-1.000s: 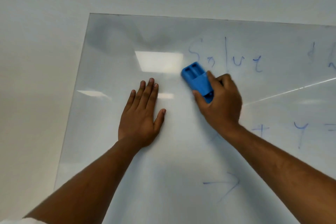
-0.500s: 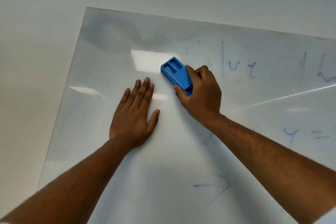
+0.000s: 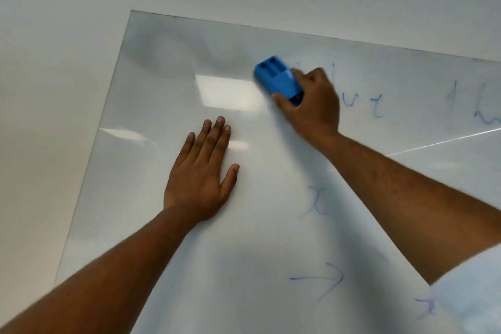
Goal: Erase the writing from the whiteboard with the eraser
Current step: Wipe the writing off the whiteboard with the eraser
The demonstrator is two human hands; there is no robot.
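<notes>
A glossy whiteboard (image 3: 168, 84) fills most of the view, with blue marker writing on it. My right hand (image 3: 314, 106) grips a blue eraser (image 3: 276, 78) pressed to the board at the start of the top word. The remaining letters "ve" (image 3: 363, 103) show just right of that hand. More writing sits at the far right (image 3: 471, 108), with an x (image 3: 317, 203) and an arrow (image 3: 322, 279) lower down. My left hand (image 3: 203, 173) lies flat on the board, fingers straight, left of and below the eraser.
A plain white wall (image 3: 54, 62) surrounds the board at the left and top. The board's left edge (image 3: 108, 106) and top edge (image 3: 271, 27) are in view. Bright ceiling-light reflections (image 3: 225, 92) lie between my hands.
My right hand has moved the eraser up and right over the start of the top word. The first letters have faded or gone. My left hand stays flat on the board.
</notes>
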